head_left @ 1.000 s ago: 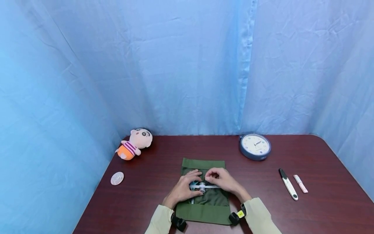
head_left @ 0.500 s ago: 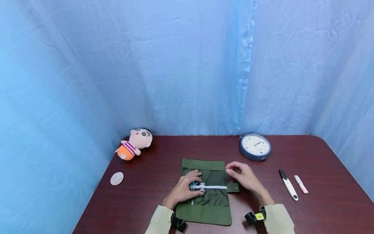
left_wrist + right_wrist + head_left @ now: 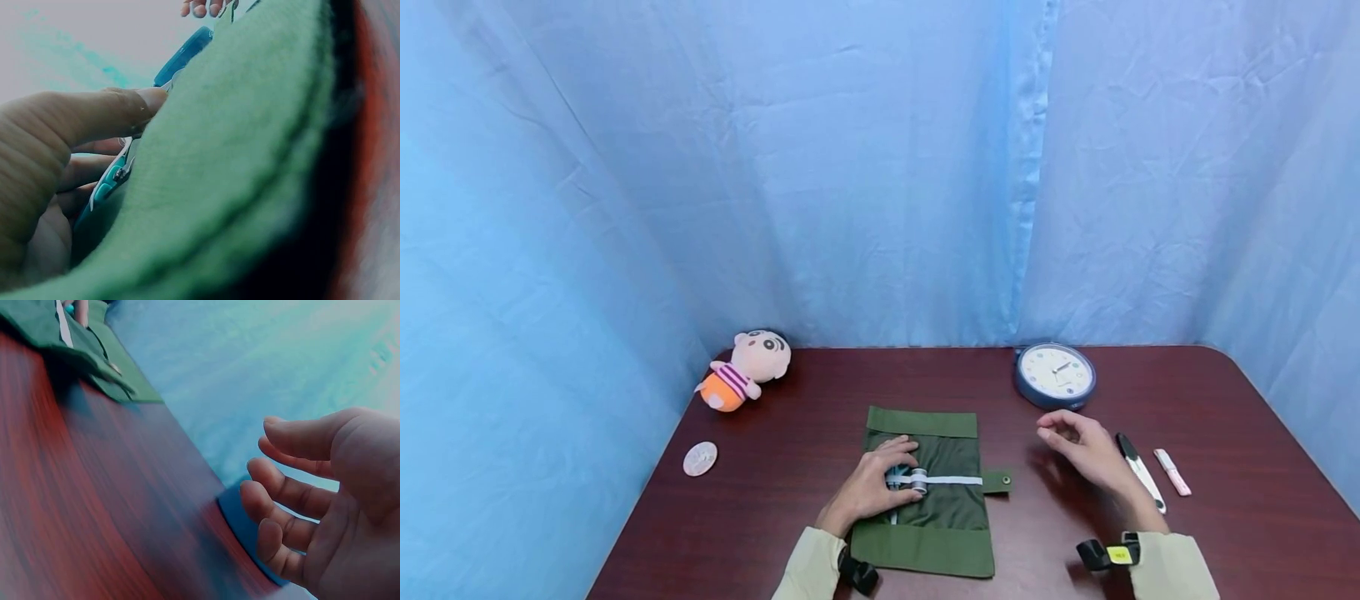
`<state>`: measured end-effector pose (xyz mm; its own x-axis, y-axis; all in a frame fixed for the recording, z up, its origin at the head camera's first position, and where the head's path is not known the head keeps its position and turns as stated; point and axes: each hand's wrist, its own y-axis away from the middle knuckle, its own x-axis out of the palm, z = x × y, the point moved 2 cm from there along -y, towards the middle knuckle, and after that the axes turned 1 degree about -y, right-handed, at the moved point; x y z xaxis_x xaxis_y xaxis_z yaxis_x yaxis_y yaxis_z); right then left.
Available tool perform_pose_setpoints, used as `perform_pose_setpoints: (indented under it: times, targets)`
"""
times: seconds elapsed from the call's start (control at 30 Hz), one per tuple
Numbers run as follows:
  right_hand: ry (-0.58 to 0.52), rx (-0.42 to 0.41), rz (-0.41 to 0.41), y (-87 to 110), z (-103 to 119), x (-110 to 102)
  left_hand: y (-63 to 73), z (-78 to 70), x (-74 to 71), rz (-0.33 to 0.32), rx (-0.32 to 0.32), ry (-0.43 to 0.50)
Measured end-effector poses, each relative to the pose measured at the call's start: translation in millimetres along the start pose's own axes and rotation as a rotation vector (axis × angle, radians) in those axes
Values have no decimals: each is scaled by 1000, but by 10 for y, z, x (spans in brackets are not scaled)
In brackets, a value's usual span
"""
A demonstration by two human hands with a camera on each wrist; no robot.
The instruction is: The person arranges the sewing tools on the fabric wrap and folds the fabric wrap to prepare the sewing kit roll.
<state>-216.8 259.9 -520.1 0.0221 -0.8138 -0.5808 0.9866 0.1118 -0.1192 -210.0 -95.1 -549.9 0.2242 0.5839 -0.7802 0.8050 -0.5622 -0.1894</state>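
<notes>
A dark green fabric pouch (image 3: 951, 508) lies unfolded on the table, a white elastic strap (image 3: 955, 480) running across it. Under that strap sits a small pale spool of thread (image 3: 919, 481). My left hand (image 3: 872, 482) rests over the pouch, thumb and index finger at the spool's two ends. Beside the spool, a teal item with a metal part (image 3: 112, 178) shows behind the left thumb in the left wrist view, partly hidden by the fabric. To the right, my right hand (image 3: 1090, 450) is above the table, fingers loosely curved and holding nothing.
A snap tab (image 3: 997, 482) sticks out from the pouch's right side. A round blue clock (image 3: 1056, 375) stands behind the right hand. Further right lie a black-and-white cutter-like tool (image 3: 1142, 475) and a pinkish pen (image 3: 1172, 472). At left are a plush doll (image 3: 745, 367) and a round disc (image 3: 701, 458).
My right hand has left the strap and moved right, away from the pouch toward the clock and white tool, uncovering the snap tab. The left hand has stayed at the spool.
</notes>
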Motion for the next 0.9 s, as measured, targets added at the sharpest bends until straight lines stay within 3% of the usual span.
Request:
perform_pose_setpoints:
  times: [0.63,0.9]
  targets:
    - [247,140,-87,428,-184,-435,13,6,-17,9,-14,10]
    - [265,120,-145,579,-273,-529,3,11,-1,5,-4,-1]
